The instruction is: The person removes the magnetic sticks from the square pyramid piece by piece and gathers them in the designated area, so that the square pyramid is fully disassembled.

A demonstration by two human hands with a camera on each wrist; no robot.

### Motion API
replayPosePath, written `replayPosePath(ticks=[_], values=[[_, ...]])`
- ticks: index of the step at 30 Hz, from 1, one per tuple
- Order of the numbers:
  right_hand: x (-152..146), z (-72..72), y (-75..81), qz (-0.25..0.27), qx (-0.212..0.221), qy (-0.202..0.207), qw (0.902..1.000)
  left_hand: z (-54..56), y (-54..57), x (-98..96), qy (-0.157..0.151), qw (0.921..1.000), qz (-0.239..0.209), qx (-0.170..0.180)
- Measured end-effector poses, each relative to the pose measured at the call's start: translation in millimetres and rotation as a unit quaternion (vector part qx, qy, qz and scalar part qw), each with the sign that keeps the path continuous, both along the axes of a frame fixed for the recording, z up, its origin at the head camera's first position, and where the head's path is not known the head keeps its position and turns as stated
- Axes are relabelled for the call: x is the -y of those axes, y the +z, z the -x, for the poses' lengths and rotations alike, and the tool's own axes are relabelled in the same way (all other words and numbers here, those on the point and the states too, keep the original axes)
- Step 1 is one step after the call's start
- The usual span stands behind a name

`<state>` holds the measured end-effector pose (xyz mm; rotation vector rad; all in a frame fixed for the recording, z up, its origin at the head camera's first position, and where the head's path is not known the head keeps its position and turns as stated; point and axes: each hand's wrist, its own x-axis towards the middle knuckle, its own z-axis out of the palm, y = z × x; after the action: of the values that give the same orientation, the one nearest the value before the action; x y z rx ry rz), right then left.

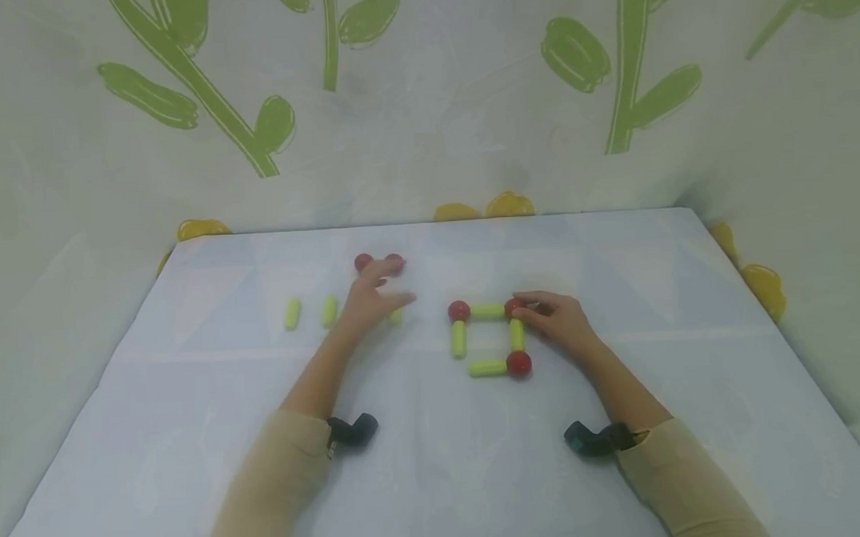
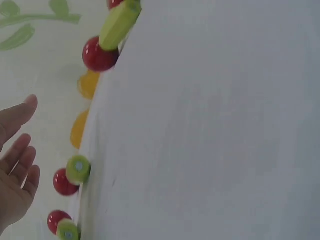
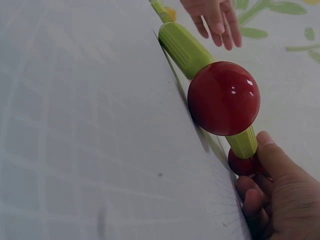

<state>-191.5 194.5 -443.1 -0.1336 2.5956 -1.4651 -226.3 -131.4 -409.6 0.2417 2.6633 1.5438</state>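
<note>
My right hand (image 1: 564, 323) pinches the red ball (image 1: 511, 306) at the far right corner of a partial square. That square joins red balls with yellow-green ribbed sticks (image 1: 485, 311). Its other balls sit at the far left corner (image 1: 458, 310) and near right corner (image 1: 519, 364). One near stick (image 1: 487, 368) points left from that near ball, its other end bare. Over to the left, my left hand (image 1: 367, 305) hovers with thumb and fingers spread beside two loose red balls (image 1: 362, 262). In the left wrist view its fingers (image 2: 22, 155) hold nothing.
Loose yellow-green sticks (image 1: 292, 314) lie in a row left of the square, one partly behind the left hand. The white table (image 1: 439, 476) ends at a wall (image 1: 453, 139) with painted green leaves. Dark wrist cameras (image 1: 596, 439) jut inward from both sleeves.
</note>
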Motion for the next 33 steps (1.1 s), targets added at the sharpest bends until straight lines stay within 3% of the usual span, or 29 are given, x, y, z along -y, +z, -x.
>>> replayPosePath(ticks=[3,7,11,15,18,21,25,33], values=[[-0.1,-0.8,0.4,-0.002,-0.001,0.000,1.0000,-17.7,-0.9,-17.3,-0.032,0.9995,0.002,0.003],[1.4,-1.7,2.6,0.002,0.007,-0.002,1.0000,-38.2,-10.0,-34.4,-0.075,0.9971,-0.008,-0.005],[2.0,-1.7,2.7,0.001,0.012,-0.004,0.9999,-50.2,-21.5,-45.6,-0.126,0.9911,-0.020,-0.037],[1.0,-0.5,1.2,-0.005,0.012,-0.005,0.9999,-55.0,-31.8,-52.7,-0.158,0.9866,-0.019,-0.035],[0.9,0.3,0.7,-0.006,0.010,-0.002,0.9999,-57.1,-39.8,-54.9,-0.150,0.9885,-0.004,-0.021],[1.7,0.0,0.7,-0.006,0.008,-0.002,0.9999,-58.1,-45.6,-56.1,-0.143,0.9886,0.011,-0.045],[2.5,-0.6,0.9,-0.009,0.006,-0.002,0.9999,-58.9,-47.0,-56.6,-0.145,0.9856,0.020,-0.084],[0.8,-0.9,-0.1,-0.009,0.009,-0.005,0.9999,-56.9,-47.8,-56.1,-0.163,0.9800,0.042,-0.107]])
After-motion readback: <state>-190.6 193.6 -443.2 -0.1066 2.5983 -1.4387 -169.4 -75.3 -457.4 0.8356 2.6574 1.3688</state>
